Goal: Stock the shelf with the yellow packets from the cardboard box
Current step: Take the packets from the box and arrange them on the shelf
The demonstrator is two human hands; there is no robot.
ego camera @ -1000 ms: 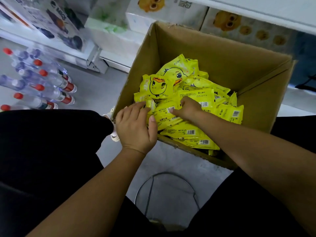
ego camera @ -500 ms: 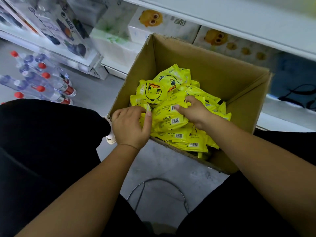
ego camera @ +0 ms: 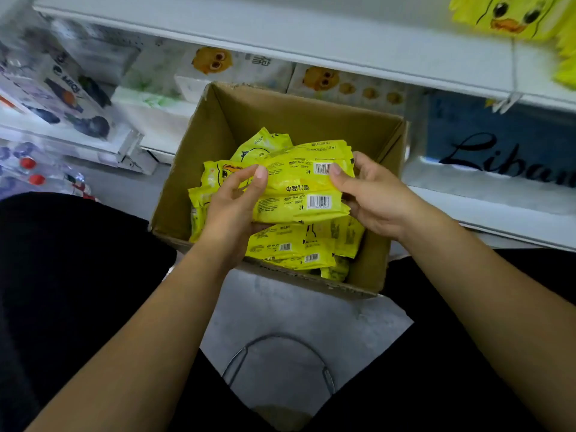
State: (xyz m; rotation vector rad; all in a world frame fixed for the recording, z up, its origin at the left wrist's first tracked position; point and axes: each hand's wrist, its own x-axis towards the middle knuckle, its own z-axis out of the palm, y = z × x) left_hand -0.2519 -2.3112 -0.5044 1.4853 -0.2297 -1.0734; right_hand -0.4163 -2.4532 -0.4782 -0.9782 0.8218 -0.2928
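Head view, item by item.

- My left hand (ego camera: 232,207): fingers curled under the left end of a bundle of yellow packets (ego camera: 299,185), thumb pressed on top. It is clamped on the bundle.
- My right hand (ego camera: 374,194): thumb on top beside a barcode, fingers tucked beneath the right end. It is clamped on the same bundle.
- The bundle: several packets stacked flat, barcodes up, held between both hands over the open cardboard box (ego camera: 218,135). It sits above the box's contents and below the shelf (ego camera: 311,35).
- Loose packets (ego camera: 296,247): many more lie jumbled in the box, under and beside the bundle. I cannot count them.
- The shelf: a white board across the top of the view. Duck-faced yellow packs (ego camera: 511,14) sit at its far right, only partly in view.
- Tissue boxes (ego camera: 237,67) stand behind the box, with a blue pack (ego camera: 498,151) to the right.
- Water bottles (ego camera: 28,169) with red caps are on the floor at the left.

Status, as I judge it: one bundle is gathered but not yet placed. Some yellow stock already appears to be on the shelf. The box is far from emptied, so most of the job is left.
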